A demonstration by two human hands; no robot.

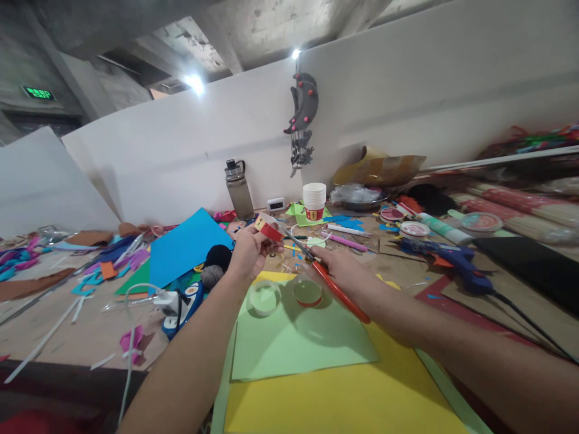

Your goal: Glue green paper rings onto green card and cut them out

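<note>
Left hand [248, 253] pinches the red-and-white paper cup piece [271, 231], between eleven and twelve o'clock of the pale-green paper sheet [301, 343]. Right hand [338, 268] grips the red-handled metal scissors [335, 290] at one o'clock! Blades near fingertips: a slip could nick; overly hard pinching could crumple the paper.

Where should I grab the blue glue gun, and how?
Probably best by its thick handle, wrapping around it from the near right. The glue gun lies with that handle toward the near right, where the black cord comes out, while its narrower end points left, so you'd stay away from the tip.
</note>
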